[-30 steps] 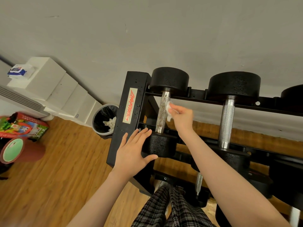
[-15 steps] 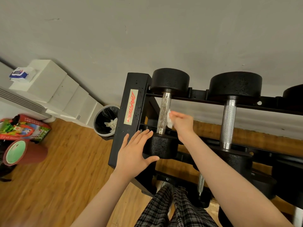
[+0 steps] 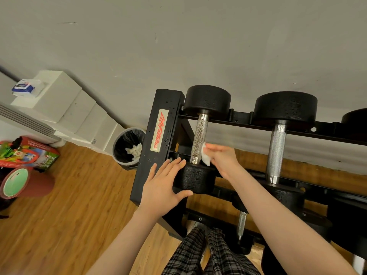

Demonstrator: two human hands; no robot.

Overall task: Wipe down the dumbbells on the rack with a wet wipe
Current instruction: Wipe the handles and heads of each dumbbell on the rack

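A black dumbbell rack (image 3: 156,153) stands against the wall. Its leftmost dumbbell (image 3: 206,100) has a knurled steel handle (image 3: 199,137) and black heads. My right hand (image 3: 223,158) pinches a white wet wipe (image 3: 205,155) against the lower right side of that handle. My left hand (image 3: 162,183) lies flat with straight fingers on the near head (image 3: 196,179) of the same dumbbell. A second dumbbell (image 3: 277,147) sits to the right, and the edge of a third shows at the far right.
A grey bin (image 3: 129,145) with a black liner and used wipes stands left of the rack. A wet wipe pack (image 3: 25,88) lies on white boxes (image 3: 65,104). A red bag (image 3: 25,153) and a maroon cylinder (image 3: 23,183) sit on the wooden floor. Lower rack tiers hold more dumbbells.
My right hand has slid the wipe down the handle, from its upper part toward the near head. My left hand has stayed on that head.
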